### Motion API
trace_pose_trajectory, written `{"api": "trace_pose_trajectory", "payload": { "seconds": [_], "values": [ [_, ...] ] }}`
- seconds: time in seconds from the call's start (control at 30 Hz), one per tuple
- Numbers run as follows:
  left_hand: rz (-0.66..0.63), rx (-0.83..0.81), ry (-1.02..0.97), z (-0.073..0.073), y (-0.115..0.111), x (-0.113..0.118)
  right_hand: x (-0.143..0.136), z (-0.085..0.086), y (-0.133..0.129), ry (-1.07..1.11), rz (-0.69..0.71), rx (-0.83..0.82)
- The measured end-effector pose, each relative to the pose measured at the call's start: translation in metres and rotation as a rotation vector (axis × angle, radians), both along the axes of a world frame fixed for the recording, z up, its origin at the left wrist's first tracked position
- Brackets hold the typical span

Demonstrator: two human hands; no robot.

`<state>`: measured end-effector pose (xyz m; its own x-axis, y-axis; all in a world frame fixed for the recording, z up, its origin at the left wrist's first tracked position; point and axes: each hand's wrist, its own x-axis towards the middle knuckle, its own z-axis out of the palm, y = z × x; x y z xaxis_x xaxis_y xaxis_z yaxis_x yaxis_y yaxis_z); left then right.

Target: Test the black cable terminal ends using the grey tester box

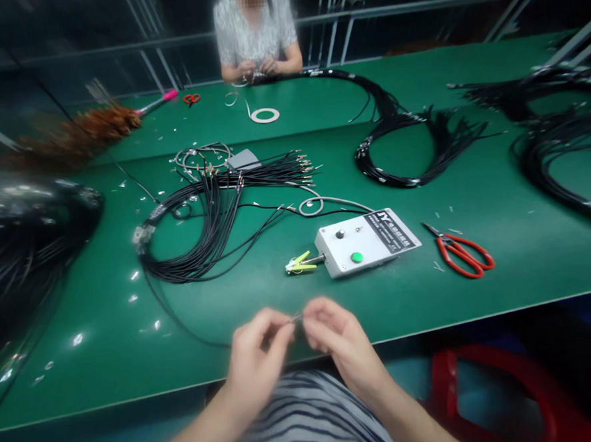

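Observation:
Close to the table's front edge, my left hand [258,350] pinches the end of a thin black cable [203,340], which trails back to a coiled bundle of black cables [178,268]. My right hand [337,332] meets it fingertip to fingertip, pinching the thin wire tip [297,317] of that cable. Blur hides the tip's detail. Just beyond my hands lies a grey-white box [367,243] with a green button, a black knob and a yellow-green clip [301,263] on its near left side.
Red-handled cutters [465,254] lie right of the box among small clippings. More black cable bundles [403,181] rest farther back, right and far left. A roll of white tape [265,115] sits before a person [256,30] across the table. A red stool [504,355] stands below right.

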<state>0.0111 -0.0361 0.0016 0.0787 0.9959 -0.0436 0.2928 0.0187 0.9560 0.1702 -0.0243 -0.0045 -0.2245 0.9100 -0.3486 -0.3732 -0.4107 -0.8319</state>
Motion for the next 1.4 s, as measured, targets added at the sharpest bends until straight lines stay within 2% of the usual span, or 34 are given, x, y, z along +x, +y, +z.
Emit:
{"api": "trace_pose_trajectory", "payload": {
  "seconds": [0.27,0.47,0.6,0.73,0.8,0.9,1.0,1.13,1.23,1.33,1.4],
  "values": [
    [-0.020,-0.017,-0.005,0.004,0.002,0.000,-0.001,0.001,0.005,-0.063,0.012,0.098],
    [-0.023,-0.185,-0.199,-0.001,-0.001,0.000,-0.009,0.007,0.009,-0.173,0.006,0.136],
    [-0.020,-0.183,-0.268,-0.001,0.000,0.002,-0.012,0.013,0.010,-0.243,0.000,0.141],
    [-0.011,-0.176,-0.323,0.004,0.008,0.005,-0.013,0.012,0.011,-0.310,-0.003,0.128],
    [0.014,-0.173,-0.370,0.004,0.012,0.007,-0.013,0.008,0.010,-0.356,-0.002,0.144],
    [0.122,-0.210,-0.437,-0.001,0.015,0.010,-0.014,0.003,0.010,-0.412,0.013,0.197],
    [0.192,-0.241,-0.454,-0.005,0.014,0.012,-0.011,0.002,0.011,-0.484,0.009,0.313],
    [0.166,-0.207,-0.431,-0.002,0.016,0.010,0.005,0.007,0.018,-0.696,0.071,0.573],
    [0.141,-0.205,-0.401,0.001,0.021,0.007,0.015,0.014,0.025,-0.948,0.128,0.809],
    [0.083,-0.171,-0.336,0.001,0.024,0.005,0.016,0.018,0.034,-1.192,0.261,1.050],
    [0.023,-0.097,-0.229,0.000,0.026,0.002,0.015,0.019,0.041,-1.259,0.369,1.187]
  ]
}}
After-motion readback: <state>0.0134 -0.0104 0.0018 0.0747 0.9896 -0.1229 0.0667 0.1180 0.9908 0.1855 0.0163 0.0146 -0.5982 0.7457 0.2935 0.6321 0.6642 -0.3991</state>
